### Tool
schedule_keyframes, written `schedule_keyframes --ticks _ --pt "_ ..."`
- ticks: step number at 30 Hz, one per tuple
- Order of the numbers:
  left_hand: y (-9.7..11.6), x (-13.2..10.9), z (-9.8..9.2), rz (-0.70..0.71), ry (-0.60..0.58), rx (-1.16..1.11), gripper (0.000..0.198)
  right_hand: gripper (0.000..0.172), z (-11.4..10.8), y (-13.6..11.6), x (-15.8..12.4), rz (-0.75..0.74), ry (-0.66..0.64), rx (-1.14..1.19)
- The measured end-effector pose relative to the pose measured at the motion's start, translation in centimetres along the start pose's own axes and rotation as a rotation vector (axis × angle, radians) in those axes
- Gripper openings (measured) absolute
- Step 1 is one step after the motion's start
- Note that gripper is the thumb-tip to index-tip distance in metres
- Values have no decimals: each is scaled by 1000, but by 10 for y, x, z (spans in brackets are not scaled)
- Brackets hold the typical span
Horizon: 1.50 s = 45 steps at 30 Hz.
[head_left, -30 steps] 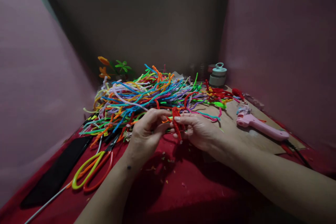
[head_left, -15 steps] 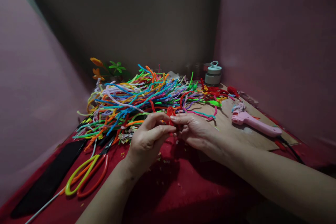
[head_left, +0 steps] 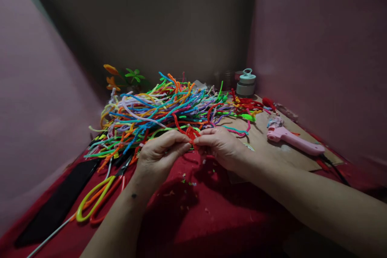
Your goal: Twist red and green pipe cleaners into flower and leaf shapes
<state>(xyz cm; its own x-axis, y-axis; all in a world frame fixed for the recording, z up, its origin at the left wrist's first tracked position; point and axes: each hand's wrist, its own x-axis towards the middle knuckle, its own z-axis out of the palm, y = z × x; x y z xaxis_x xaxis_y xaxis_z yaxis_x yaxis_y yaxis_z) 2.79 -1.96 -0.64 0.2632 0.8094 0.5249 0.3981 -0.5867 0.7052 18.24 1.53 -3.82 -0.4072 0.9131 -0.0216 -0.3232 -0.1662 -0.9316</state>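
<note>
Left hand (head_left: 161, 153) and right hand (head_left: 223, 147) pinch a red fuzzy piece (head_left: 190, 133)
It is held above the red-covered worktop (head_left: 217, 213), just in front of a heap of coloured fuzzy stems (head_left: 160, 107).

So both hands have a red fuzzy piece (head_left: 190, 134) pinched at the fingertips, left hand (head_left: 160, 154) at its 8 o'clock, right hand (head_left: 222, 146) about 3. Huge messy pile of colorful fuzzy stems (head_left: 163, 107) around 11, orange flowers (head_left: 111, 81) at 10, scissors (head_left: 112, 179) at 8, pink handled tool (head_left: 296, 141) at 3, lidded jar (head_left: 246, 88) roughly 2.
</note>
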Motion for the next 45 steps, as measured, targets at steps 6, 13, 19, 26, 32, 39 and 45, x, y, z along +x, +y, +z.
schedule_keyframes --ticks 6,13,19,26,32,39,45 --pt "-2 1 -4 148 -212 262 13 10 -4 3 3 -25 12 -79" --pt "-4 0 -1 139 -215 417 14 13 -1 3 1 -46 35 -156" --pt "-6 -2 1 187 -240 534 17 11 0 1 -2 -4 69 -254" --pt "-14 -6 7 234 -255 699 15 11 1 4 -5 -18 73 -398" --pt "-14 -9 11 248 -267 876 17 16 3 4 -6 -14 70 -410" --pt "-12 -9 14 203 -255 917 13 17 7 0 -8 18 87 -418" --pt "-12 -10 17 161 -275 924 14 15 8 2 -6 48 119 -431"
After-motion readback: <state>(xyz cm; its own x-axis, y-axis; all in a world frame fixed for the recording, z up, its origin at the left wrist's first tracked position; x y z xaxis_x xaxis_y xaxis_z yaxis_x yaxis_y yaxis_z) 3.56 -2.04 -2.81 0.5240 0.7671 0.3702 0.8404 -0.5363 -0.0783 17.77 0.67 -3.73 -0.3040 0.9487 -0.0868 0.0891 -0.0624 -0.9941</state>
